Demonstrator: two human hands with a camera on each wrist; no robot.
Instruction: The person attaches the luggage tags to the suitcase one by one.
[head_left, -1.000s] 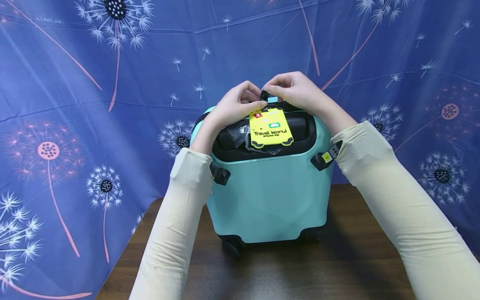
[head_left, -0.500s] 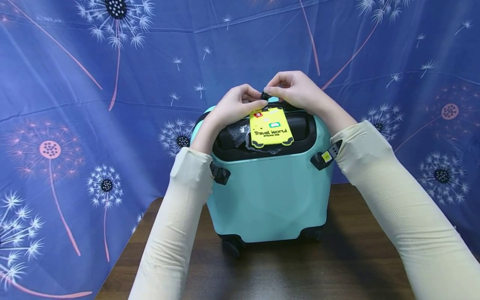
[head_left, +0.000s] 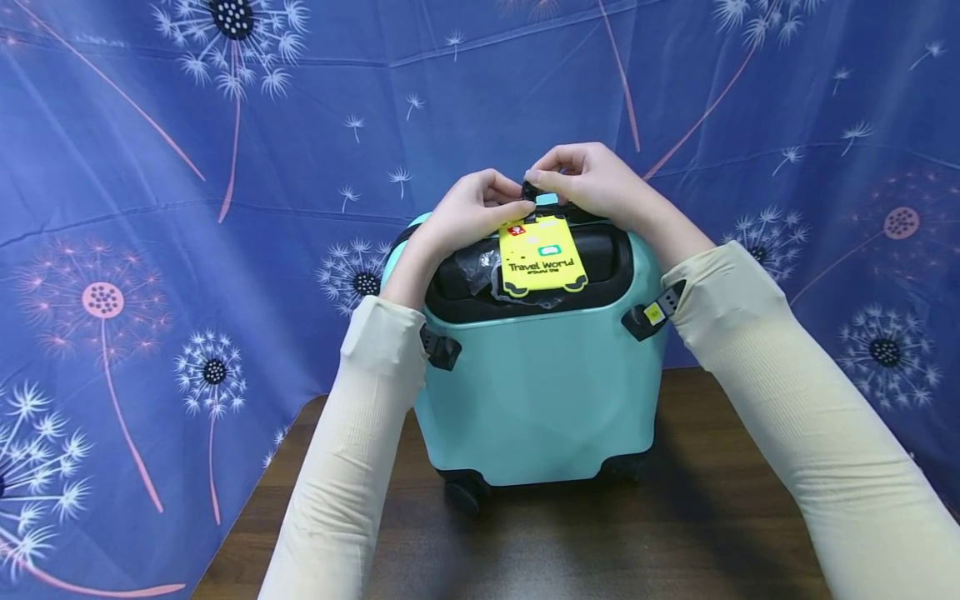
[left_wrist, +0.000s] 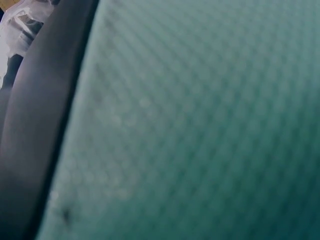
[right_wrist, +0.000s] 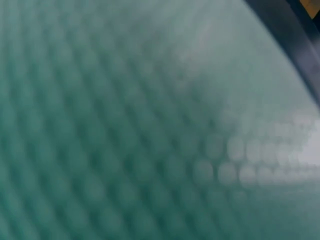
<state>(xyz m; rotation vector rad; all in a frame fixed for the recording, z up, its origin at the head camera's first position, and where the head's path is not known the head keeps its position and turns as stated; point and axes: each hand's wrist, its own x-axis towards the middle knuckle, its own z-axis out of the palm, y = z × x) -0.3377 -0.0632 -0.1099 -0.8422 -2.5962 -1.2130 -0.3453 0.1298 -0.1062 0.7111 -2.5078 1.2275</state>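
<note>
A teal hard-shell suitcase (head_left: 540, 392) stands upright, with a black panel and handle at its top. Over that panel lies a yellow luggage tag (head_left: 543, 258) printed "Travel World". My left hand (head_left: 472, 204) pinches the black strap (head_left: 530, 192) close to the tag's upper edge. From the other side my right hand (head_left: 592, 179) pinches the same strap's upper end between thumb and fingers. Both wrist views show mostly the blurred teal shell (left_wrist: 200, 120), and neither hand appears in them.
The suitcase stands on a dark wooden table (head_left: 525, 550). Crumpled clear plastic (head_left: 480, 267) lies beside the tag on the black panel. A blue dandelion-print cloth (head_left: 300, 167) hangs close behind. Black wrist cameras (head_left: 442, 348) sit at both cuffs.
The strap end under my right fingers dips slightly, then rises again. My left fingers have lowered a little. The suitcase and tag stay in place.
</note>
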